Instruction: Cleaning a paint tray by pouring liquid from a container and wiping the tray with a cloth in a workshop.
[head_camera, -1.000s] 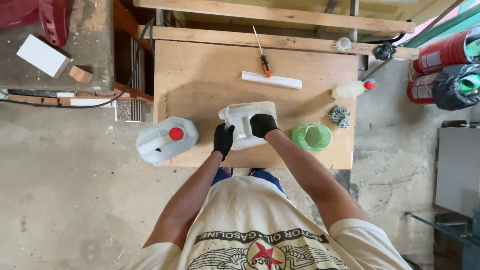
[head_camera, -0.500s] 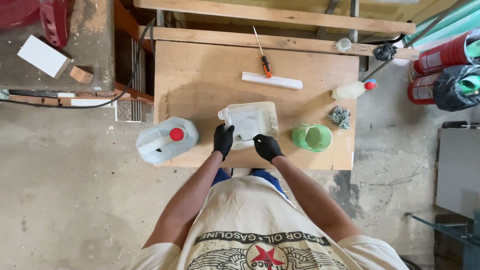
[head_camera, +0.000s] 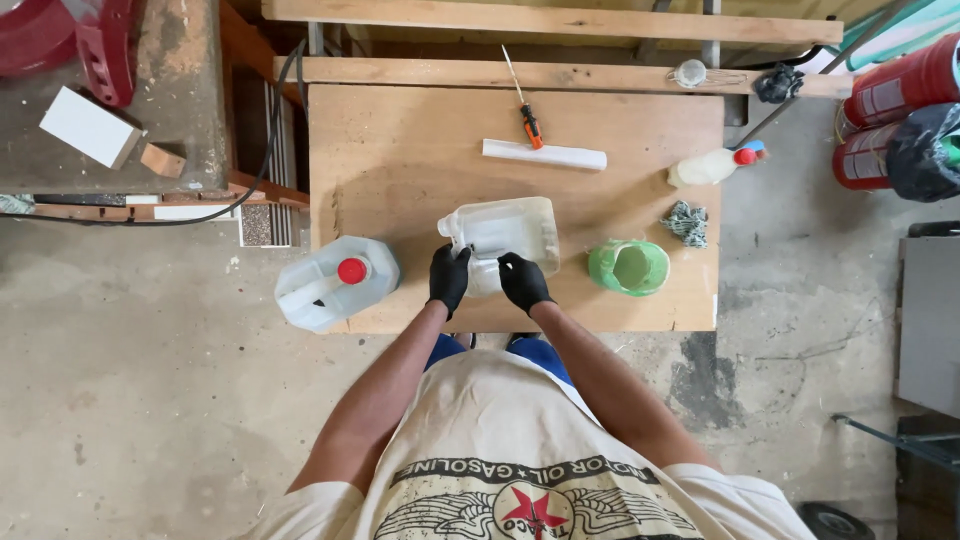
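A clear plastic jug (head_camera: 503, 235) lies on its side on the wooden table (head_camera: 400, 150), near the front edge. The left hand (head_camera: 449, 279) and the right hand (head_camera: 522, 282), both in black gloves, close around the jug's near end. Left of this jug a second jug with a red cap (head_camera: 335, 283) stands; right of it is a green bowl (head_camera: 628, 267); behind it lie a white strip (head_camera: 545, 154) and a screwdriver (head_camera: 527, 116).

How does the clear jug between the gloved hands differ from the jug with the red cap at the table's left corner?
The clear jug lies on its side mid-table, held by both gloved hands; the red-capped jug stands upright at the table's edge, untouched. No cap shows on the clear jug, while the other has its red cap on. Both are translucent plastic.
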